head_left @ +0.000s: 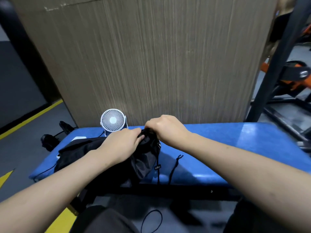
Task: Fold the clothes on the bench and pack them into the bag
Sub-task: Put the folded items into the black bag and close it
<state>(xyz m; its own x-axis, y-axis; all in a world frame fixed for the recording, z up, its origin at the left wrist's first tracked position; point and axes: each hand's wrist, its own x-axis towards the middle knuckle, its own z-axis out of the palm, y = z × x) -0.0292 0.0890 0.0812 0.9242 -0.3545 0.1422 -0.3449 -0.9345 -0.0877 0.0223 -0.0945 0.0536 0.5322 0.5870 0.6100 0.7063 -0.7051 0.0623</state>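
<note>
Bag (144, 158) lies on the bench (218, 145), directly under both hands, and its gathered mouth is between them. The left hand (122, 143) pinches the black fabric at the mouth from the left side, fingers curled into it. The right hand (166, 128) grips the same bunched top from above and from the right, its fingers closed around the cloth. More black cloth (79, 150) spreads out to the left of the left hand; I cannot tell if this is clothes or part of the bag. Two cords (175, 167) hang down below the right wrist and over the bench edge. A small white fan (113, 121) stands just beyond the left hand.

The bag looks thin, light and very soft, probably a smooth nylon, so it will collapse and slide easily. I think it has no form of its own, and the mouth closes when it is let go. The best place to hold is the hem of the mouth, at two opposite sides, to keep it open. The cords are loose and could catch on fingers.
</note>
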